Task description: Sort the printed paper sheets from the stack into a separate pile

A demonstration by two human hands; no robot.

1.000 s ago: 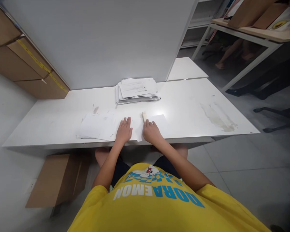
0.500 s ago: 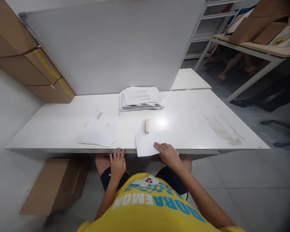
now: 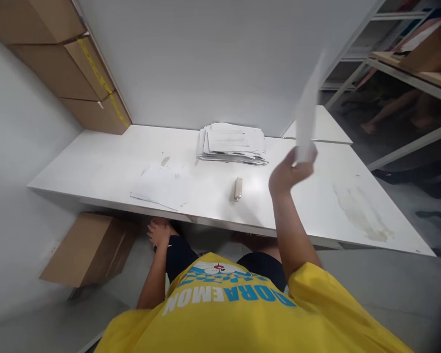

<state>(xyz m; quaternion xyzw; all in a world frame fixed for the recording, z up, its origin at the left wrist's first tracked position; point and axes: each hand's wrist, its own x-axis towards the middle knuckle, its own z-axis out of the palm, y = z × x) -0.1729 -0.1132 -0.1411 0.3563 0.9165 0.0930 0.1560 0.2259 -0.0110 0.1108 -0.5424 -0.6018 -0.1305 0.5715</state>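
My right hand [image 3: 293, 170] is raised over the right half of the table, closed on a sheet of paper [image 3: 307, 110]. The paper stands nearly edge-on and is blurred by motion. My left hand [image 3: 159, 232] lies on my left knee, below the table's front edge, with its fingers spread and nothing held. A small beige object like a stapler [image 3: 238, 189] stands on the tabletop left of my right forearm. Behind it is a thick stack of printed papers [image 3: 231, 142]. A thinner pile of white sheets [image 3: 161, 186] lies near the front edge on the left.
The white table [image 3: 95, 162] backs onto a large white board [image 3: 213, 63]. Cardboard boxes [image 3: 81, 73] are stacked at the left, and another box [image 3: 84, 250] sits below the table. At the right, a person's leg [image 3: 385, 113] shows under a second table [image 3: 415, 73].
My right hand has lifted the sheet off the table's front edge, up and to the right. My left hand has moved from the table edge to my knee. The view has shifted.
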